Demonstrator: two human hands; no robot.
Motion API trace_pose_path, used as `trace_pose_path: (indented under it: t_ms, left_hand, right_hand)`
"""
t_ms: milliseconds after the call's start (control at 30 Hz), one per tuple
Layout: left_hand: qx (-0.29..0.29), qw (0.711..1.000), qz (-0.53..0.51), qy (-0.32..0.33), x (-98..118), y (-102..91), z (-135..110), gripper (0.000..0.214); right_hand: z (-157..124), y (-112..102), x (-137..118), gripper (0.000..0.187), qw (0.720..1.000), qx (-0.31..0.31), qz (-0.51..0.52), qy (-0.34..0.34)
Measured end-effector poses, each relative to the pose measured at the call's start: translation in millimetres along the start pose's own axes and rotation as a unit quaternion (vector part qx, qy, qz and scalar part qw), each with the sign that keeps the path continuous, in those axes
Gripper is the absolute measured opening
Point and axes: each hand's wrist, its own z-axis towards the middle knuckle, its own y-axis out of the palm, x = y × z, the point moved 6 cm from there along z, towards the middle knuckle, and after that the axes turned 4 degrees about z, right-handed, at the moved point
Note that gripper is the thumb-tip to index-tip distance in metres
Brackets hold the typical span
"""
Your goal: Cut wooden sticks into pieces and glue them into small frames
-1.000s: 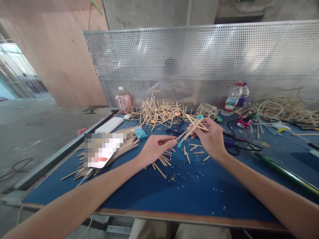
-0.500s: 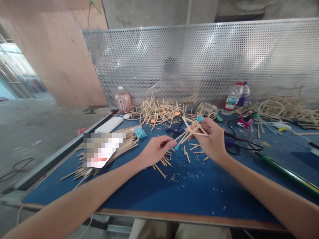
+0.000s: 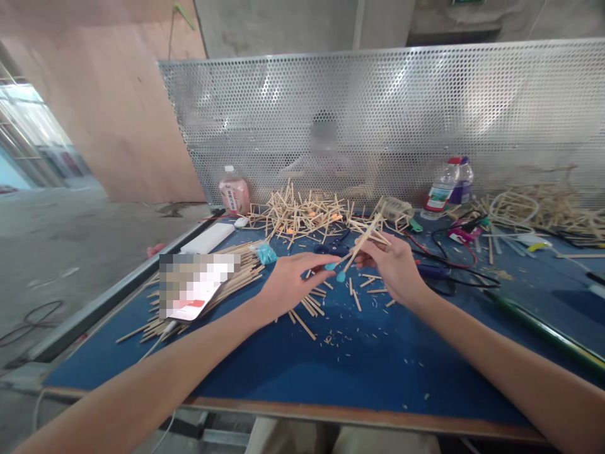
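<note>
Right hand (image 3: 394,268) pinched the stick frame (image 3: 366,238) clear of the table (image 3: 331,366), steadying it. Left hand (image 3: 290,280) nipped its teal tip (image 3: 332,266) between fingertips (loose sticks (image 3: 307,306) lay beneath).

No legible txt. Pink bottle (image 3: 234,192) label: print too small, blurred. Clear bottle (image 3: 441,189) w/ red-white label: unreadable. Phone (image 3: 196,285) screen pixelated. Green sign (image 3: 466,2) at top edge cut off, chars can't be made out.
</note>
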Motion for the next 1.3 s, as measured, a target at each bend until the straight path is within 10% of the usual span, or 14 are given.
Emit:
trace_pose_path:
  t_ms: [467,767,1300]
  left_hand:
    - [0.091,0.992,0.043,0.075,8,-17.5,0,0.025]
    - [-0.024,0.979,-0.158,-0.126,-10,-1.0,-4,0.039]
    - [-0.061,0.917,-0.305,-0.250,-35,23.8,-9,0.035]
  right_hand:
    - [-6,12,6,0.020,0.989,-0.076,0.115,0.057]
    - [-4,3,-6,0.020,0.996,-0.034,0.056,-0.056]
    - [-22,2,-34,0.016,0.960,-0.017,-0.154,-0.233]
